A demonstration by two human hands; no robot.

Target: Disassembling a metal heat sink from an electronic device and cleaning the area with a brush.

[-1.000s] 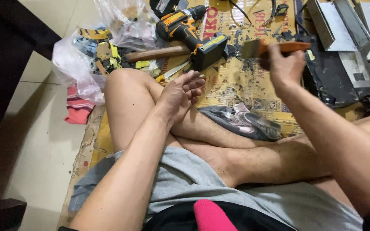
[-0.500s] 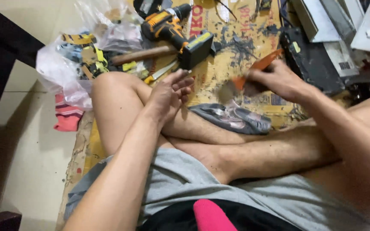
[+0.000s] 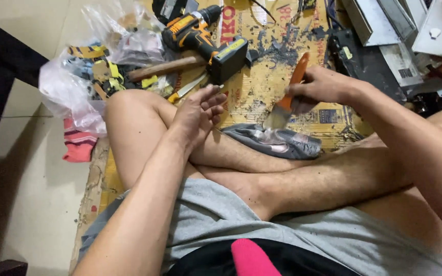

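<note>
I sit cross-legged on a sheet of cardboard (image 3: 262, 97). My right hand (image 3: 319, 88) grips a paintbrush (image 3: 288, 97) with an orange handle, bristles pointing down at a grey crumpled cloth (image 3: 274, 143) lying by my shin. My left hand (image 3: 199, 113) rests on my left knee, fingers spread, holding nothing. The brush tip touches or hovers just above the cloth; I cannot tell which.
A yellow-and-black cordless drill (image 3: 205, 41) and a wooden-handled hammer (image 3: 166, 67) lie on the cardboard beyond my knee. A plastic bag (image 3: 72, 87) of parts and a pink cloth (image 3: 78, 145) sit at the left. Metal panels (image 3: 415, 25) lie at the top right.
My right hand has swung the brush down from near the drill toward the grey cloth. The left hand has stayed on the knee.
</note>
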